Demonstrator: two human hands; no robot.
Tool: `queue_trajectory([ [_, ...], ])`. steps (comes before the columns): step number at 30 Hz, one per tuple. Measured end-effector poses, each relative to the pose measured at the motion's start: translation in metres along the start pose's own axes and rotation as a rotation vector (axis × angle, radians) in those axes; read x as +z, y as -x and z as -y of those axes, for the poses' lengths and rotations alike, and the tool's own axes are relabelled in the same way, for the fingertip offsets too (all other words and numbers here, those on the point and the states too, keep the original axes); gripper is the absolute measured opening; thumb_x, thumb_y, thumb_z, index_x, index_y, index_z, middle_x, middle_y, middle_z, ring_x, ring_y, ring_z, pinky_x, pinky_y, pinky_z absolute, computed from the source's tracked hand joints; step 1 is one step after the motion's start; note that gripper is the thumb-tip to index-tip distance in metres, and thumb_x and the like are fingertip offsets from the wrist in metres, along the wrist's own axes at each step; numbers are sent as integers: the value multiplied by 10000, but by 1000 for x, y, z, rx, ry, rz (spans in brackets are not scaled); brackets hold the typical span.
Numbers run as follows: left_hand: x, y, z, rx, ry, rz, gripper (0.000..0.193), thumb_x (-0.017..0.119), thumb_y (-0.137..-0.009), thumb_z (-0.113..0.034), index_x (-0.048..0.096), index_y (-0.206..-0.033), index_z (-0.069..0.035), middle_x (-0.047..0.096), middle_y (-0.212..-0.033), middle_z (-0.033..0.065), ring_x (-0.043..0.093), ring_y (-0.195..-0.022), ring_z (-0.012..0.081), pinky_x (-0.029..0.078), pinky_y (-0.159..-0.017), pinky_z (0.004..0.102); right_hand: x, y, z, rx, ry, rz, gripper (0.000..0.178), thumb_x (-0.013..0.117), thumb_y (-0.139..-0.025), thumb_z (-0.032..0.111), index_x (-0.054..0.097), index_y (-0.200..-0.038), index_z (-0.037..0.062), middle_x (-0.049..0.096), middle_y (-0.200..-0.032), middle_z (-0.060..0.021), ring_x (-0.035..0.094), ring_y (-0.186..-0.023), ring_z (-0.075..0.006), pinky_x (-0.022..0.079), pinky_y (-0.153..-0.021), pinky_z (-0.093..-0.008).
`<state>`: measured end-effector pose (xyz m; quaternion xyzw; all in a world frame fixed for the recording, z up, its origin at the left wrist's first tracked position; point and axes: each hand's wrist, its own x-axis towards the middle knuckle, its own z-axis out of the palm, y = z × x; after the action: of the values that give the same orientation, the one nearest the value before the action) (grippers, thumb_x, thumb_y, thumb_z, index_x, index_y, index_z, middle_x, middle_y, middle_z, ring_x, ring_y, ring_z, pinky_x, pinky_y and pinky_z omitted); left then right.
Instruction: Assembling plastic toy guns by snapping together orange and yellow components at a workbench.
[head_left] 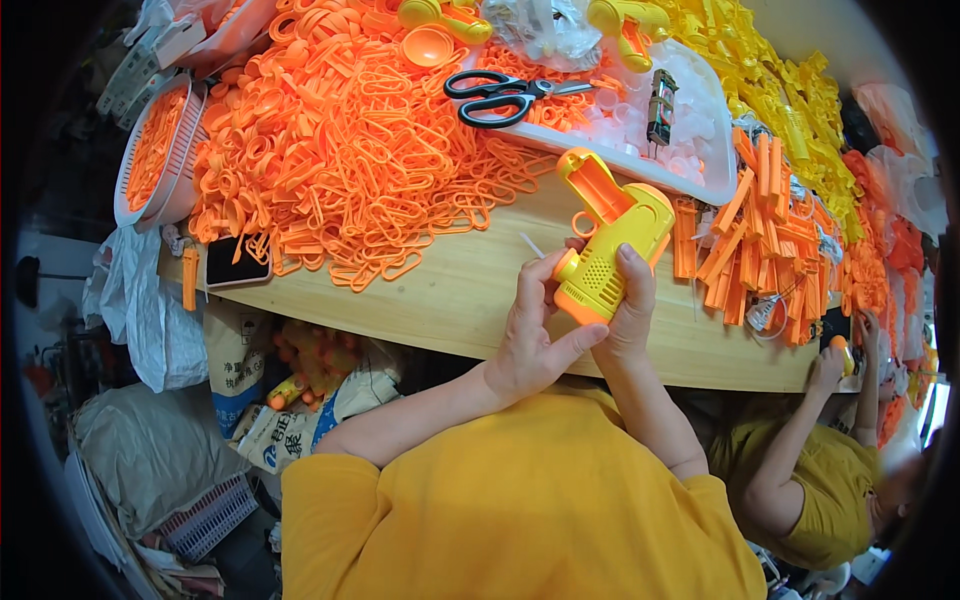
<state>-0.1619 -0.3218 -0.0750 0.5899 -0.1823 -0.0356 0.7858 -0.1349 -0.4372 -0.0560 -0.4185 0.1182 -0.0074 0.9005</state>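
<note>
From my remote view, the yellow-and-orange perforated plastic casing (632, 232) slants up-right above the wooden tabletop (440, 310), its orange-lined open compartment (597, 190) pointing up-left; the left hand (535, 325) grips its lower left, the right hand (630, 305) its right flank

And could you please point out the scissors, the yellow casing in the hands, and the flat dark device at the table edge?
Scissors (540, 89): head view, on the pivot.
Yellow casing (624, 236): head view, middle of its body.
Flat dark device (232, 263): head view, on its dark face.
</note>
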Motion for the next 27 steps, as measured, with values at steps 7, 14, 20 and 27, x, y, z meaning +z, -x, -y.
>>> queue_trajectory([
  [7, 2, 3, 6, 68, 10, -25, 722, 690, -822, -120, 226, -1369, -33, 313, -1339, 140, 404, -1237, 252, 390, -1017, 382, 1, 3, -7, -79, 23, -24, 506, 541, -853, 350, 453, -1211, 3, 601, -1014, -158, 608, -945, -235, 526, -812, -377],
  [14, -8, -8, -6, -6, -111, 10, 748, 709, -821, -161, 223, -1375, -27, 403, -1306, 119, 475, -1173, 210, 395, -1000, 351, 1, -3, -3, 31, -91, 31, 486, 538, -855, 357, 484, -1165, -15, 605, -1001, -154, 618, -902, -241, 531, -785, -379],
  [20, -46, -2, -29, -89, -383, -54, 587, 747, -774, -138, 441, -1265, -42, 522, -1161, 82, 569, -973, 149, 492, -794, 280, -15, -7, 5, 72, 152, -12, 503, 599, -793, 301, 485, -1170, -13, 605, -1004, -138, 625, -905, -232, 537, -813, -379],
  [27, -137, 20, -53, -111, -1203, -258, 131, 702, -764, -76, 670, -888, -48, 575, -786, 74, 611, -663, 200, 485, -573, 288, -22, -11, 21, 298, 427, 200, 563, 693, -732, 152, 417, -1204, 18, 588, -1054, -145, 637, -908, -222, 556, -771, -354],
])
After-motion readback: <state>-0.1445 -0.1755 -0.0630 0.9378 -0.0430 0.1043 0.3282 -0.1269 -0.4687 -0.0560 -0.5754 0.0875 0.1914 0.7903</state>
